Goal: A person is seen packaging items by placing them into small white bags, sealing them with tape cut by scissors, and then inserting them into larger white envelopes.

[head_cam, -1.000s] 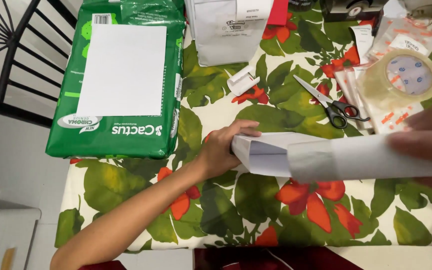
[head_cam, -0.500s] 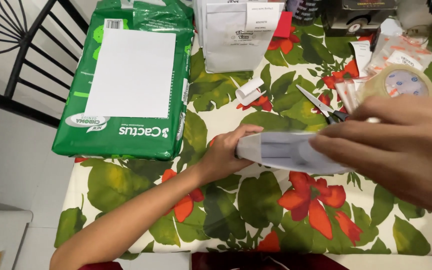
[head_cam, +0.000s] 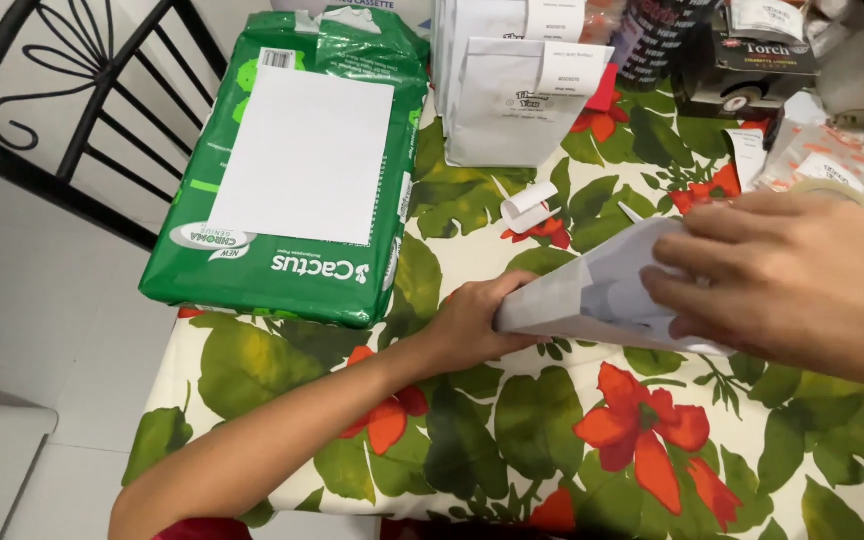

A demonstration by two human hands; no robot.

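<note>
Since half a second ago the right hand (head_cam: 792, 285) has slid further left over the folded white paper packet (head_cam: 602, 295), and the view has tipped so the scissors and tape roll seen then are now under that hand or out of sight. Right hand lies flat, fingers together and stretched, pressing the packet's top face — not clamped round it. Left hand (head_cam: 477, 325) is tucked at the packet's left end, fingers curled under the edge; the grip itself is hidden by the paper, so I cannot tell how tightly it closes.

Packet sits low over the worktop (head_cam: 282, 430), near its middle. Worktop cover is a white cloth with big green leaves and red flowers; its near edge is cut off by the frame.

Further back: a small curled paper scrap (head_cam: 527, 207); a green wrapped ream of paper (head_cam: 292, 170) with a blank white sheet on top, lying at the left edge. Behind that, white paper pouches (head_cam: 512, 100) standing upright, a dark box (head_cam: 747, 60) and clear plastic wrappers (head_cam: 812, 155) — top right is crowded, hard to make out. Black metal chair (head_cam: 72, 120) and pale tiled floor (head_cam: 42, 330) off the left side.
</note>
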